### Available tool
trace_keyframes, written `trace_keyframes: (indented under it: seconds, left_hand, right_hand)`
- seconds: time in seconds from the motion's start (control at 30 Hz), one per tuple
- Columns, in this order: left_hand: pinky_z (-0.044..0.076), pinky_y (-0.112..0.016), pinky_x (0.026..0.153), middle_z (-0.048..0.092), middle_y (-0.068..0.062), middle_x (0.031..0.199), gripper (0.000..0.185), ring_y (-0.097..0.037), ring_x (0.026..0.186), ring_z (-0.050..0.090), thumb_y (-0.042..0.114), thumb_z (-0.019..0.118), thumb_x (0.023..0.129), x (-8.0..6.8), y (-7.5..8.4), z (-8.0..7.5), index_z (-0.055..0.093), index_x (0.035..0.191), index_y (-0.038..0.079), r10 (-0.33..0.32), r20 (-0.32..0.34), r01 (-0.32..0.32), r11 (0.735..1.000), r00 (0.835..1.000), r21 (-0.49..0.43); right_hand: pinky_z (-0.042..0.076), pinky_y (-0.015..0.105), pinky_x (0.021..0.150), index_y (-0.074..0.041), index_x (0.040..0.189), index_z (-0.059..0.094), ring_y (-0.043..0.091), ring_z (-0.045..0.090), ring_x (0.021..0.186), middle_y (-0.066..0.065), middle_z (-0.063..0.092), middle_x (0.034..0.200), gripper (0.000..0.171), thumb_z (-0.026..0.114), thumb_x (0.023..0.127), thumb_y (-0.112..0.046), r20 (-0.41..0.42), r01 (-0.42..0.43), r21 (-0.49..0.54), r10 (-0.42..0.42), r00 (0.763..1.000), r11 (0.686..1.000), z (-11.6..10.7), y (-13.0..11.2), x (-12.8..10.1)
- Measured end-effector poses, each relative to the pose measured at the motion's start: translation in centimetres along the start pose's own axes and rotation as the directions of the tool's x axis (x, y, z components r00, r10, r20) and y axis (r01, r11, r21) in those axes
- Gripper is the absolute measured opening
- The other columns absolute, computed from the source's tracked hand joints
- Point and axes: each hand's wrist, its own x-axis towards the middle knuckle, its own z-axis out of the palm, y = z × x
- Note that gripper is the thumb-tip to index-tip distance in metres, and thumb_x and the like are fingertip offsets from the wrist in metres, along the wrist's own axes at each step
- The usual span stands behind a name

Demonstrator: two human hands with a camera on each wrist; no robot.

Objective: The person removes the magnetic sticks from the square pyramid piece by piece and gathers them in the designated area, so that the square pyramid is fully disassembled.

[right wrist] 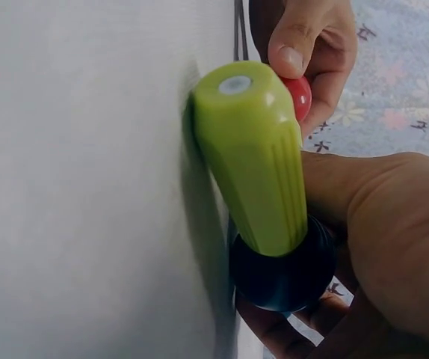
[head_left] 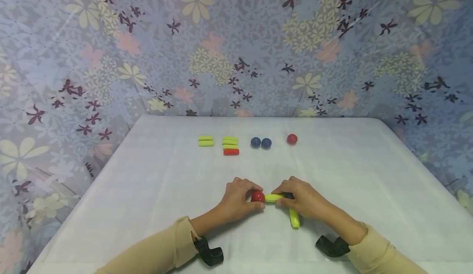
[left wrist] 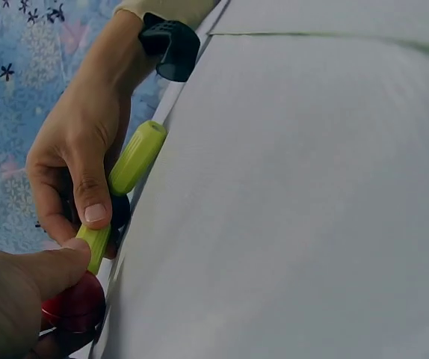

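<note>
Red ball (head_left: 258, 196) sits low on the white table (head_left: 155, 208), near the person's edge and about midway across, pinched in the curled fingers of the left hand (head_left: 236, 200); the left wrist view shows the thumb pressed over its top and the ball (left wrist: 72, 307) glossy underneath. Touching the ball on its right is a green rod (head_left: 274, 197) lying crosswise, and the right hand (head_left: 301, 200) grips this rod, thumb on top and fingers curled behind it. Under the right hand sits a dark ball (head_left: 288, 195), mostly hidden in the head view; the right wrist view shows it plainly as a dark round connector (right wrist: 282, 273) held against the palm, with a second green rod (right wrist: 255, 157) standing out of it toward the camera. In the head view this second rod (head_left: 294, 218) runs from the right hand toward the person and lies on the cloth. Both sleeves are beige, and a black wrist mount (head_left: 209, 253) shows at each forearm. Farther back on the table, well apart from the hands, lie spare pieces in a loose row: two green rods (head_left: 205, 141) at the left, then a stack of three green rods (head_left: 230, 142) with a red rod (head_left: 230, 152) just in front, then two blue balls (head_left: 260, 143) touching each other, and a lone red ball (head_left: 292, 139) at the right. A flowered curtain (head_left: 236, 44) hangs behind and at both sides.
</note>
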Motion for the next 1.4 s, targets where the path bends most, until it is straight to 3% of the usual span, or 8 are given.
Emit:
trace_keyframes:
  seconds: [0.13, 0.27, 0.67, 0.77, 0.93, 1.1, 1.23, 1.4]
  left_hand:
    - [0.031, -0.034, 0.087, 0.067, 0.003, 0.096, 0.034, -0.012, 0.094, 0.047, 0.033, 0.077, 0.075, 0.0, 0.2, 0.1, 0.069, 0.105, 0.019, 0.016, -0.038, -0.016, 1.000, 0.999, 0.005]
    - [0.031, -0.032, 0.085, 0.066, 0.004, 0.094, 0.033, -0.010, 0.093, 0.047, 0.032, 0.077, 0.075, 0.0, -0.1, 0.0, 0.069, 0.105, 0.019, 0.017, -0.024, -0.018, 1.000, 1.000, -0.023]
    - [0.040, -0.025, 0.080, 0.065, 0.004, 0.099, 0.034, -0.013, 0.095, 0.049, 0.025, 0.074, 0.079, 0.2, -1.6, -1.2, 0.068, 0.111, 0.017, -0.066, -0.027, 0.061, 0.983, 0.997, -0.176]
    - [0.039, -0.026, 0.079, 0.065, 0.004, 0.100, 0.036, -0.014, 0.094, 0.048, 0.026, 0.073, 0.080, 1.7, -1.7, -1.0, 0.067, 0.114, 0.017, -0.078, -0.044, 0.069, 0.981, 0.996, -0.182]
    - [0.042, -0.027, 0.079, 0.063, 0.000, 0.102, 0.041, -0.016, 0.096, 0.051, 0.026, 0.073, 0.081, 6.0, -2.2, -0.5, 0.062, 0.120, 0.017, -0.127, -0.107, 0.107, 0.979, 0.986, -0.175]
    - [0.044, -0.024, 0.075, 0.064, -0.003, 0.101, 0.041, -0.014, 0.090, 0.055, 0.022, 0.073, 0.081, 9.8, -2.9, 0.5, 0.060, 0.118, 0.015, -0.249, -0.198, 0.196, 0.947, 0.948, -0.254]
    - [0.043, -0.024, 0.072, 0.064, -0.005, 0.097, 0.036, -0.015, 0.086, 0.055, 0.022, 0.073, 0.081, 11.6, -3.1, 0.9, 0.064, 0.114, 0.013, -0.228, -0.276, 0.177, 0.964, 0.934, -0.199]
    - [0.043, -0.025, 0.074, 0.064, -0.005, 0.098, 0.037, -0.016, 0.085, 0.055, 0.021, 0.073, 0.081, 12.8, -3.0, 1.1, 0.064, 0.116, 0.012, -0.227, -0.301, 0.197, 0.972, 0.926, -0.127]
  right_hand:
    - [0.037, 0.018, 0.064, -0.024, 0.102, 0.071, 0.003, 0.045, 0.080, -0.015, 0.066, 0.094, 0.021, 0.071, 0.081, -0.025, -0.004, 0.010, -0.005, -0.010, 1.000, 1.000, 0.0, 0.1, 0.0]
    - [0.038, 0.019, 0.066, -0.024, 0.102, 0.071, 0.003, 0.046, 0.081, -0.015, 0.066, 0.093, 0.021, 0.071, 0.081, -0.025, -0.002, 0.024, -0.010, -0.024, 1.000, 1.000, 0.0, 0.1, 0.1]
    - [0.044, 0.025, 0.076, -0.028, 0.102, 0.071, 0.003, 0.051, 0.086, -0.016, 0.064, 0.093, 0.021, 0.071, 0.081, -0.026, 0.006, -0.002, -0.021, 0.002, 1.000, 1.000, -0.1, 0.8, 0.0]
    - [0.043, 0.024, 0.076, -0.028, 0.102, 0.071, 0.003, 0.051, 0.086, -0.016, 0.064, 0.093, 0.021, 0.071, 0.081, -0.026, 0.010, -0.001, -0.018, 0.001, 1.000, 1.000, 0.0, 0.8, 0.0]
    - [0.043, 0.024, 0.075, -0.026, 0.101, 0.071, 0.003, 0.052, 0.086, -0.016, 0.065, 0.093, 0.021, 0.072, 0.081, -0.025, -0.004, 0.008, -0.020, -0.008, 1.000, 1.000, 0.1, 0.6, 0.0]
    - [0.043, 0.022, 0.074, -0.025, 0.101, 0.072, 0.002, 0.052, 0.085, -0.016, 0.065, 0.092, 0.021, 0.072, 0.081, -0.024, -0.007, 0.022, -0.003, -0.022, 1.000, 1.000, 0.2, 0.6, -0.1]
    - [0.043, 0.022, 0.073, -0.026, 0.102, 0.071, 0.002, 0.051, 0.085, -0.016, 0.065, 0.093, 0.021, 0.072, 0.081, -0.025, -0.007, 0.018, -0.007, -0.018, 1.000, 1.000, 0.1, 0.6, -0.1]
    - [0.042, 0.021, 0.072, -0.025, 0.102, 0.072, 0.002, 0.051, 0.085, -0.016, 0.065, 0.093, 0.022, 0.072, 0.080, -0.025, -0.007, 0.025, -0.010, -0.025, 1.000, 1.000, 0.0, 0.7, -0.2]
